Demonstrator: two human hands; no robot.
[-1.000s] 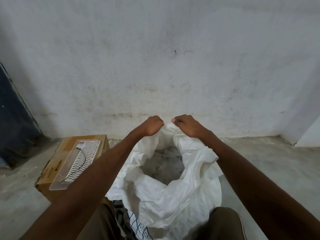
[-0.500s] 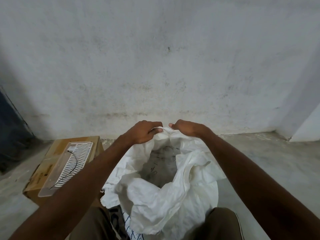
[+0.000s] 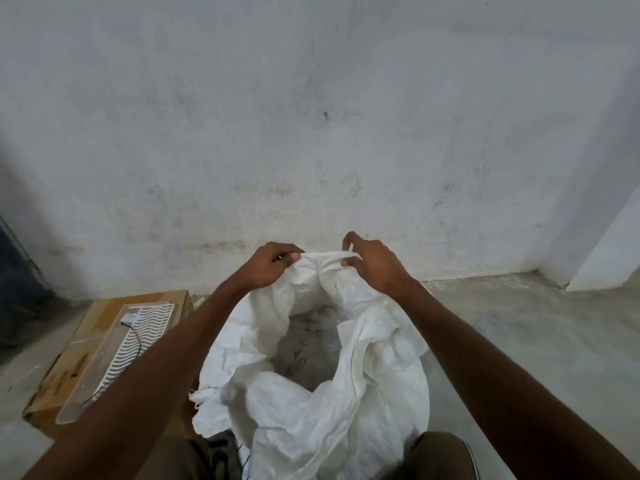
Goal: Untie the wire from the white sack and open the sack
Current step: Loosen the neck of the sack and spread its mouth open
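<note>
The white sack [image 3: 304,420] stands between my knees with its mouth gaping; dark small items show deep inside [image 3: 304,351]. My left hand [image 3: 272,266] pinches the far rim of the sack on the left, and my right hand [image 3: 372,265] pinches the same rim on the right. The strip of rim between the two hands is stretched taut. A thin black wire [image 3: 133,344] lies on a clear ridged plastic panel at the left, apart from the sack.
A cardboard box [image 3: 90,341] sits on the concrete floor at the left, carrying the clear plastic panel [image 3: 114,358]. A stained white wall [image 3: 311,133] rises just behind the sack. Bare concrete floor [image 3: 536,334] extends to the right. A dark blue surface [image 3: 14,278] stands at the far left.
Both hands have shifted slightly apart along the far rim, pulling that edge taut, and the sack's mouth gapes wider. The view has tilted a little.
</note>
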